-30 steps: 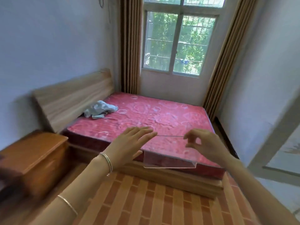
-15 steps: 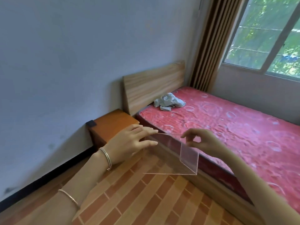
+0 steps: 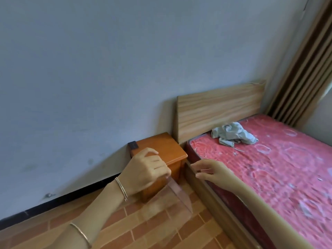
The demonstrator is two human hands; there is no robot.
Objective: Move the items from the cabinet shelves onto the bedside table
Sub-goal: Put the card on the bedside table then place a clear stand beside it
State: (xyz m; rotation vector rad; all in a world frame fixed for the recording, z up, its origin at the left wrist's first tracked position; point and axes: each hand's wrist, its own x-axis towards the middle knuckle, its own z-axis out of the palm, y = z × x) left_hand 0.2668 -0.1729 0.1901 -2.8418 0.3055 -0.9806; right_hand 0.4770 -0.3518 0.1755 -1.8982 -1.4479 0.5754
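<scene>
A clear acrylic stand [image 3: 177, 194], folded in an L shape, hangs in the air just in front of the orange wooden bedside table [image 3: 171, 150]. My left hand [image 3: 146, 170] grips its left edge with curled fingers, right over the table's front corner. My right hand [image 3: 206, 170] pinches the stand's upper right part between thumb and fingers, beside the bed's edge. The stand is see-through, so its outline is faint. No cabinet is in view.
A small black object [image 3: 133, 145] lies at the table's back left corner by the wall. To the right is a bed with a red mattress [image 3: 280, 169], a wooden headboard [image 3: 219, 108] and a crumpled grey cloth [image 3: 233, 133]. Brown curtains [image 3: 305, 69] hang at the far right.
The view has swung left from the bed and window to the bedside table. Both hands have carried the stand closer to the table, and it now hangs more upright.
</scene>
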